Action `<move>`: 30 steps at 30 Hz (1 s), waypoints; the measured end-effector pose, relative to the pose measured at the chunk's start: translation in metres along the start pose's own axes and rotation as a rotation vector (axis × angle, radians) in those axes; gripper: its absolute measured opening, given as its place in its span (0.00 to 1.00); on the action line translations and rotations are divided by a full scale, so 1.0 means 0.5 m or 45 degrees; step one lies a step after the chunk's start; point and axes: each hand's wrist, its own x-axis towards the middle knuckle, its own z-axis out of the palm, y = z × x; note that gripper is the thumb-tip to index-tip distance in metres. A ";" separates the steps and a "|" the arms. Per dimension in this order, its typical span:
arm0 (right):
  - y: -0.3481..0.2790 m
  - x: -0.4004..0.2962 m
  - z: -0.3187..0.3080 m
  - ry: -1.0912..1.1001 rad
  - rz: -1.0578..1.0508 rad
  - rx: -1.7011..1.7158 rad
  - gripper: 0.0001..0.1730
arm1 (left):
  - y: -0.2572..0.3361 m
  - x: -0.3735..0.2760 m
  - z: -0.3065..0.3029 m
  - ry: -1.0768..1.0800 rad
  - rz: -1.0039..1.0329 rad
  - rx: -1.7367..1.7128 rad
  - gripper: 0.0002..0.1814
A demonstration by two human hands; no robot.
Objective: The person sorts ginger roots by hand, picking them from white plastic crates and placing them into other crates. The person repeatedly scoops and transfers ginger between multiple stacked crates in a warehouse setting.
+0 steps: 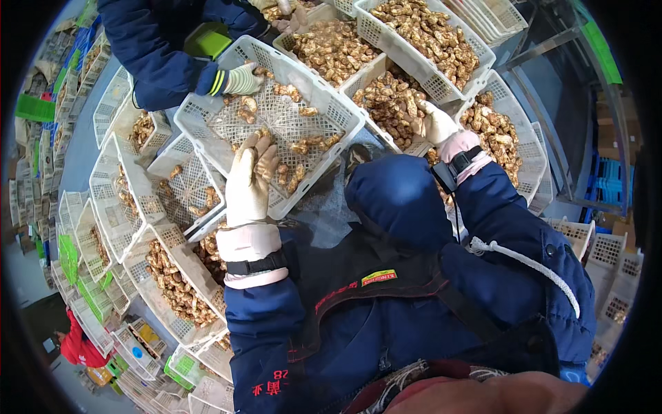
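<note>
My left hand (254, 173), in a whitish glove, is over the near left side of a white plastic crate (339, 111). Its fingers are curled near a knobbly brown-and-cream mushroom (265, 133); whether they grip it is unclear. Several like pieces lie scattered on the crate's mesh bottom. To the right, my right hand (434, 121), gloved too, reaches into a fuller crate of mushrooms (385, 103). Its fingertips are among the pieces, and I cannot tell if they hold one. Across the sparse crate, a co-worker's striped gloved hand (244, 79) touches its mushrooms.
Heaped crates stand at the back (429, 39) and right (494, 134). On the left are a sparsely filled crate (181, 181) and a fuller one (173, 290). A metal frame (538, 49) rises at the upper right. Another person in red (83, 344) is far off at the lower left.
</note>
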 end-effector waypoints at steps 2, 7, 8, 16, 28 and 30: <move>-0.009 0.011 0.000 -0.092 0.051 -0.014 0.20 | -0.005 0.004 -0.006 -0.004 0.006 -0.027 0.33; -0.003 0.049 0.005 0.060 -0.039 -0.167 0.17 | -0.007 0.009 -0.009 -0.041 0.001 -0.009 0.34; 0.000 0.059 0.000 0.059 -0.050 -0.179 0.16 | -0.007 0.009 -0.009 -0.042 0.003 -0.009 0.34; -0.012 0.129 0.030 0.187 -0.019 -0.310 0.14 | -0.002 0.004 -0.007 -0.031 -0.011 0.024 0.35; -0.078 0.264 0.185 -0.012 -0.432 -0.190 0.23 | 0.011 -0.007 0.001 0.006 -0.003 0.066 0.33; -0.062 0.234 0.164 -0.189 -0.295 -0.143 0.19 | 0.011 -0.006 0.003 0.000 -0.007 0.068 0.34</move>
